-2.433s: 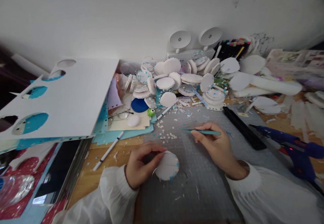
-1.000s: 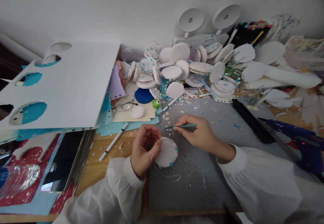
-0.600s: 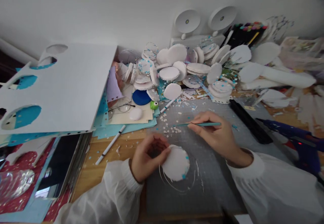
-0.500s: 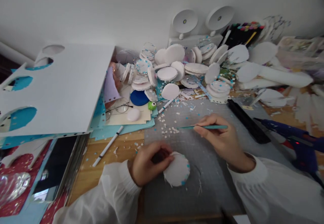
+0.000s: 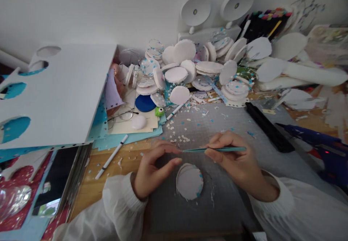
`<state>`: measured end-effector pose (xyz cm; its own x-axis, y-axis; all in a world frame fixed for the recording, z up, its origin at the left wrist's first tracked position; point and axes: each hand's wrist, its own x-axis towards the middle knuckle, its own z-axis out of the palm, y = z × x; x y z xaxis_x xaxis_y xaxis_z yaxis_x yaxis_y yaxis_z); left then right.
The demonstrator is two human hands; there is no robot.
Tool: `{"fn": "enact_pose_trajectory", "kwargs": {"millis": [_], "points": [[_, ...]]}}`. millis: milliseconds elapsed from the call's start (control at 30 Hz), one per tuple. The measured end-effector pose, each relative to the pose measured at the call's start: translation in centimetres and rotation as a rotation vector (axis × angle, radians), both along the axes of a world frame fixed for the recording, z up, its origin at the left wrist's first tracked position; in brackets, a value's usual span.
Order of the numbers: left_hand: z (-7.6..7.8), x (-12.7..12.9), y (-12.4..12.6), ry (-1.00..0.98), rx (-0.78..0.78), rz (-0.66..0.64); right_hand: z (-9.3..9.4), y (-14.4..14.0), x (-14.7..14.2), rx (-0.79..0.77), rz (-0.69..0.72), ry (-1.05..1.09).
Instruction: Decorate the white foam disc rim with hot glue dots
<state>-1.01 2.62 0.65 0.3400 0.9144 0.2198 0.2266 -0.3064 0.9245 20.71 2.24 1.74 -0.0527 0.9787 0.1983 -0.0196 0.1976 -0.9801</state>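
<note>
The left fingers (image 5: pixel 163 149) curve apart, while the right fingers (image 5: pixel 227 139) (more tightly bent) are pinched.

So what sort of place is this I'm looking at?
Probably a craft workspace, whether at home or in a studio I can't tell. The signs: a gray cutting mat strewn with small cutouts, a blue glue gun, and a heap of white discs by the wall.

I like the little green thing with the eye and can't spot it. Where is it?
In the head view, the green thing sits slightly left of centre, between the dark blue disc and a white pen.
</note>
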Motion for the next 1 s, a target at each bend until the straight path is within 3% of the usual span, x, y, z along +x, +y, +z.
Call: {"fn": "enact_pose_trajectory", "kwargs": {"millis": [267, 433, 567, 800, 1000], "points": [[-0.1, -0.2, -0.4, -0.065, -0.068, 0.024, -0.1, 0.2, -0.5, 0.003, 0.035, -0.048], [-0.7, -0.9, -0.5, -0.214, -0.174, 0.297, -0.9, 1.0, -0.4, 0.127, -0.081, -0.194], [-0.9, -0.9, -0.3, -0.37, -0.303, 0.448, -1.4, 1.3, -0.5, 0.216, -0.081, -0.302], [-0.2, -0.5, -0.3, -0.537, -0.417, 0.473, -1.3, 2.4, 0.1, 0.223, -0.181, -0.363], [-0.2, -0.6, -0.5, -0.549, -0.407, 0.468, -1.2, 3.4, -1.7, 0.195, -0.027, -0.401]]}}
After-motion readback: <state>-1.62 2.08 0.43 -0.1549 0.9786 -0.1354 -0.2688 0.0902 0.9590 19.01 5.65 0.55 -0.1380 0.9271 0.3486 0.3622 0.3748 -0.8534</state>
